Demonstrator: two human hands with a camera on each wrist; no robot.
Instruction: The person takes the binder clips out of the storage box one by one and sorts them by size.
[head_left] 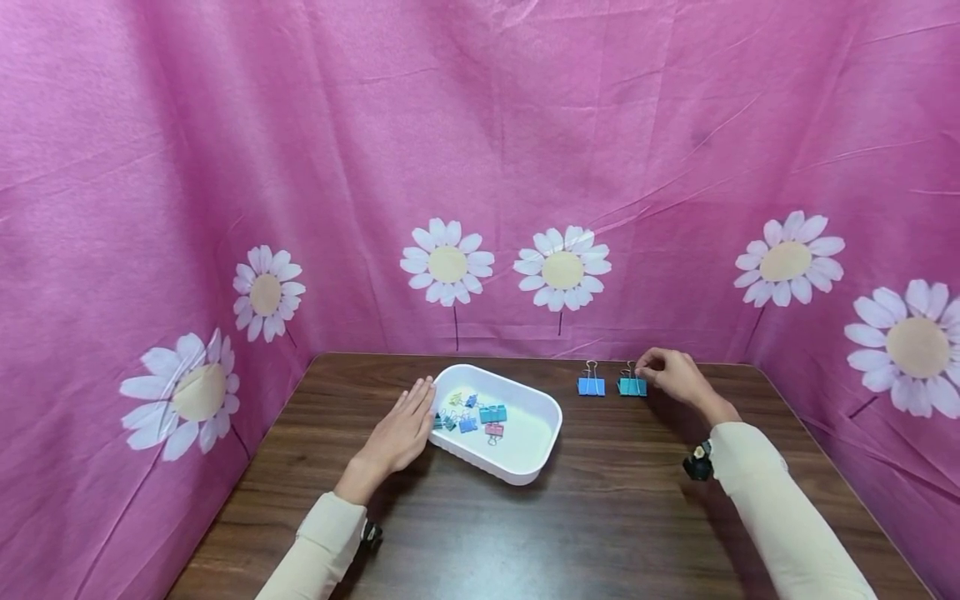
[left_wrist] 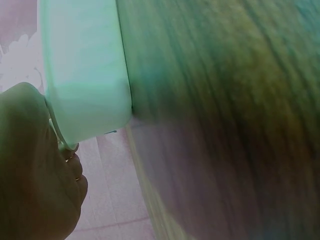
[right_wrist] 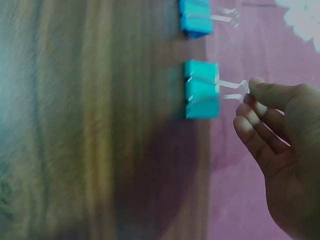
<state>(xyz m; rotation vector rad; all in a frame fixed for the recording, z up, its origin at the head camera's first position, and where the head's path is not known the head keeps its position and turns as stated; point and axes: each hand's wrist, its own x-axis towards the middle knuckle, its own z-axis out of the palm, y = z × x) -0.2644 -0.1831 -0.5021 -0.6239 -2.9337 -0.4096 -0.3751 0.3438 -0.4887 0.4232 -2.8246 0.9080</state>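
A white plastic tray (head_left: 551, 417) sits on the wooden table and holds several small binder clips (head_left: 472, 412) in blue, teal, pink and yellow. My left hand (head_left: 408, 421) lies flat with straight fingers against the tray's left side; the left wrist view shows the tray wall (left_wrist: 85, 70) beside that hand (left_wrist: 35, 175). To the tray's right, near the back edge, a blue binder clip (head_left: 591, 386) and a teal binder clip (head_left: 632, 386) stand side by side. My right hand (head_left: 671, 372) pinches the teal clip's (right_wrist: 201, 90) wire handle with its fingertips (right_wrist: 250, 90). The blue clip (right_wrist: 195, 17) stands untouched.
The brown wooden table (head_left: 585, 517) is walled on three sides by a pink cloth (head_left: 525, 125) printed with white daisies. Bare tabletop lies in front of the tray and between the two arms.
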